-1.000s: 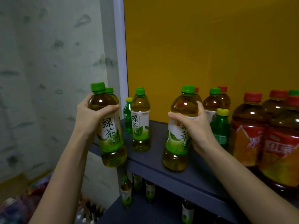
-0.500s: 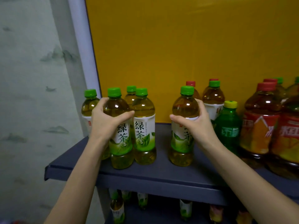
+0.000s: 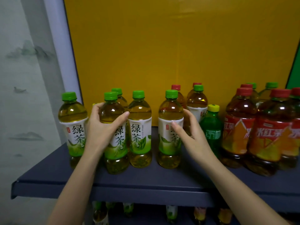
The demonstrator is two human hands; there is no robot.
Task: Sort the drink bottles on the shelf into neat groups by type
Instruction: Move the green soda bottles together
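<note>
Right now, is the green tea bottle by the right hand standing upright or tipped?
Upright. The green tea bottle stands on the shelf, cap straight above base; the right hand is open beside it.

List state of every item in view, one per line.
left hand: wrapped around a green tea bottle, which stands upright on the shelf
right hand: open, fingers beside a second green tea bottle, not gripping
other green tea bottles: upright, capped
small green soda bottle: upright, yellow cap on
red-capped iced tea bottles: upright, capped, clustered at right
</note>
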